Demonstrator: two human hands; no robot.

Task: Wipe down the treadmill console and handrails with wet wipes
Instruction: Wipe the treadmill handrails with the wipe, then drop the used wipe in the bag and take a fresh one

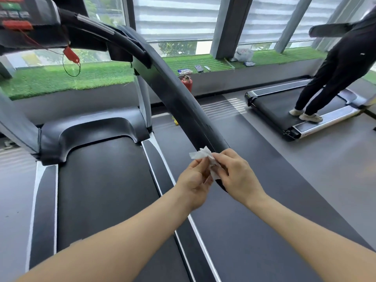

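Observation:
A crumpled white wet wipe point(203, 156) is pinched between both hands just in front of the near end of the treadmill's black right handrail point(179, 96). My left hand point(193, 180) grips the wipe from the left and below. My right hand point(238, 176) holds it from the right, fingers closed on it and hiding the handrail's tip. The handrail curves up and left to the console point(26, 19) at the top left, which shows red and green buttons and a red safety clip point(71, 54) on a cord.
The treadmill belt point(105, 190) lies below my arms. To the right, a person in dark clothes stands on a second treadmill point(284, 106). A red fire extinguisher point(188, 83) stands by the green turf ledge point(61, 78), which holds a wipes pack point(184, 71) and small items.

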